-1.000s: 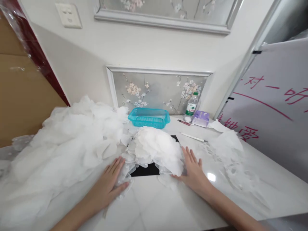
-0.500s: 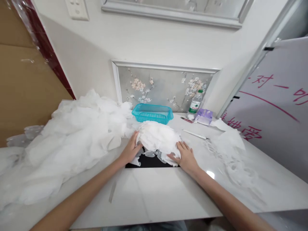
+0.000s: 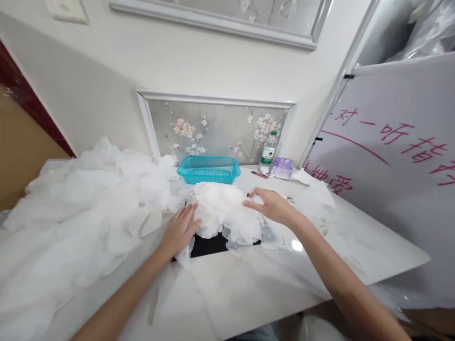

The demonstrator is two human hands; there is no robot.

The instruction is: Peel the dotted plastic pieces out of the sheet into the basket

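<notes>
In front of me a heap of white, petal-like sheer fabric pieces (image 3: 223,206) lies on a flat black sheet (image 3: 208,245), covering most of it. My left hand (image 3: 181,229) rests at the heap's left edge, fingers stretched over the black sheet and the outermost pieces. Over the heap's right side is my right hand (image 3: 272,204), fingers apart and slightly bent, with nothing visible in it. Whether its fingertips touch the fabric I cannot tell.
A large pile of white fabric pieces (image 3: 95,222) fills the table's left. Behind the heap stand a blue plastic basket (image 3: 209,170), a water bottle (image 3: 268,152) and a purple tissue pack (image 3: 282,168). Small red-handled snippers (image 3: 259,174) lie near them. White scraps (image 3: 316,201) lie right.
My right hand has lifted from the heap's lower right edge to its upper right side. My left hand has slid slightly down the left edge. The view has turned right.
</notes>
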